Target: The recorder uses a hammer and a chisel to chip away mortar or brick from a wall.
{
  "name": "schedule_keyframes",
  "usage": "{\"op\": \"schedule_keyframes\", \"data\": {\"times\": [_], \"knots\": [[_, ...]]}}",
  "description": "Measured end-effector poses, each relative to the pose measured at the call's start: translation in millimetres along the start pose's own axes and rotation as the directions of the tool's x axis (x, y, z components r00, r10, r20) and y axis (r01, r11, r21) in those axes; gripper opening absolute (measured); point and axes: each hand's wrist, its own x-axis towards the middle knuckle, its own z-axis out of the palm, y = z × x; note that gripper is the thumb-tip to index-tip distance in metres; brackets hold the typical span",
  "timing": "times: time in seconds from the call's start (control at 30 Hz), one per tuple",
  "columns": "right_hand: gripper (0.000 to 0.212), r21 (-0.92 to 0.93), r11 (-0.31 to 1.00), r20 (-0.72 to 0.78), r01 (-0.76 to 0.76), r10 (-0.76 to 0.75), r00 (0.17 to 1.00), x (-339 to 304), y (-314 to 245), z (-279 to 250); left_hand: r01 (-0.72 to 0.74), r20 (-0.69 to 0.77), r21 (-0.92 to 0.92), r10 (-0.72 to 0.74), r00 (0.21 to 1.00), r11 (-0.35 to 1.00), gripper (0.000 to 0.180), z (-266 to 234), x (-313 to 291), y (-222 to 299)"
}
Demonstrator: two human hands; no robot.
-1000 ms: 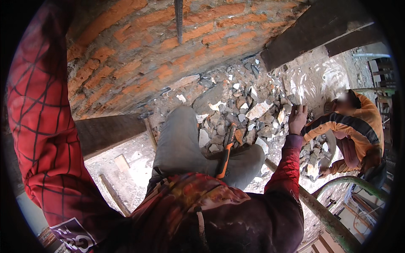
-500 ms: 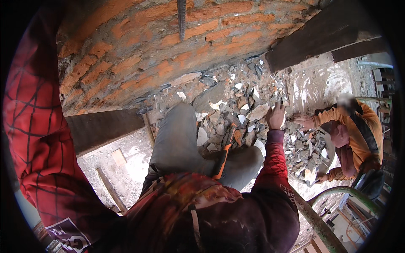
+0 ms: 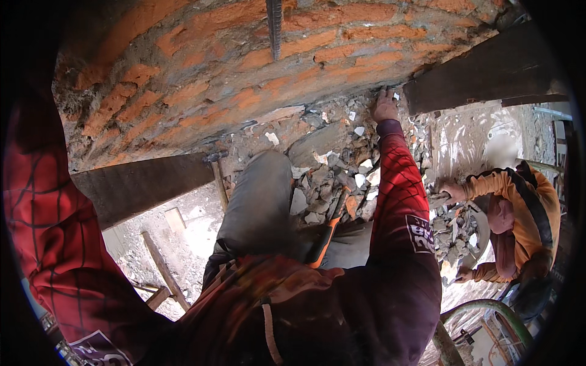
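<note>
My right arm, in a red and black patterned sleeve, reaches forward to the foot of the brick wall (image 3: 317, 58). There my right hand (image 3: 385, 106) has its fingers stretched out over small rubble, palm down, with nothing seen in its grip. Broken rubble (image 3: 329, 177), grey chunks with white and orange bits, lies heaped between that arm and my knee (image 3: 259, 189). An orange and black long-handled tool (image 3: 323, 239) rests by my legs. My left arm (image 3: 46, 201) is raised at the left edge; its hand is out of view.
A co-worker in an orange and black top (image 3: 519, 210) crouches at the right, one hand at a grey chunk above a rubble-filled round basin (image 3: 483, 235). Dark boards (image 3: 146, 186) flank the wall. A hammer (image 3: 215, 157) and a green metal tube (image 3: 506, 311) are also near.
My right hand has moved forward from the rubble heap to the wall's foot. The co-worker's hand has drawn back to the basin's far side. My view has shifted slightly.
</note>
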Motion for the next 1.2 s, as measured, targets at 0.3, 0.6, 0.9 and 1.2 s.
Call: {"op": "schedule_keyframes", "data": {"times": [0.3, 0.6, 0.9, 1.2], "knots": [[0.075, -0.187, 0.971, 0.146, 0.152, -0.126, 0.981, -17, -56, -46, 0.01, -0.008, -0.025, -0.01, 1.0, 1.0, 0.063, -1, -1, 2], [0.081, -0.02, 0.729, 0.485, 0.684, -0.591, 0.644, -136, -184, -58, 0.012, -0.018, -0.032, -0.013, 1.0, 0.999, 0.063, -4, -2, 4], [0.046, 0.232, 0.864, 0.428, 0.448, -0.504, 0.75, -189, -77, -47, 0.008, -0.026, -0.037, -0.009, 1.0, 0.999, 0.063, -5, -12, 6], [0.073, -0.16, 0.971, 0.353, -0.179, 0.226, 0.908, -276, 102, -125, -0.06, -0.103, 0.124, 0.073, 0.992, 0.99, 0.063, -70, 0, -10]]}}
